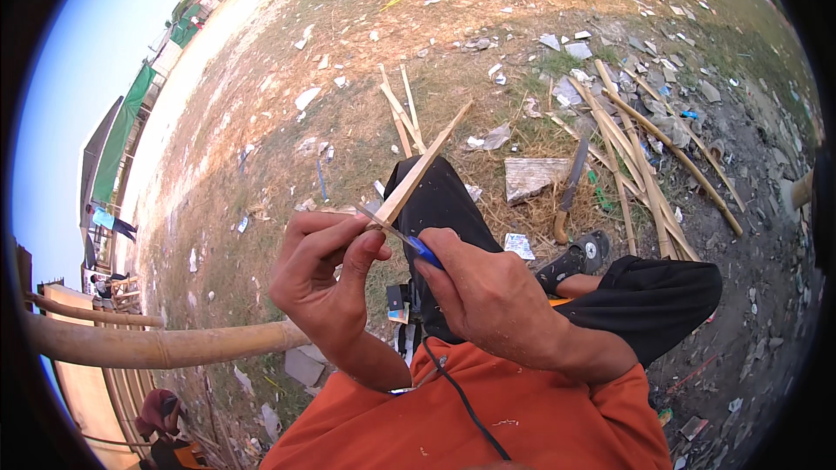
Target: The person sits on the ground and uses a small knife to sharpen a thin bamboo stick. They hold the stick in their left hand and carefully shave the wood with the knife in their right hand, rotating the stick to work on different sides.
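Note:
My left hand (326,270) is closed in a pinch on the near end of a pale split-bamboo strip (427,164). The strip slants up and away to a pointed far end, over my dark trouser knee. In my right hand (492,292) is a small knife (425,251) with a blue handle, its fingers wrapped round it. The thin blade lies across the strip close to my left fingertips and seems to touch it. My right fingers partly cover the handle.
Before my knee lie a few thin bamboo strips (403,113). A wooden-handled machete (572,187) rests by a grey board piece (533,177). Further right is a pile of strips (640,174). A thick bamboo pole (165,344) juts in from the left. Several people are at the left.

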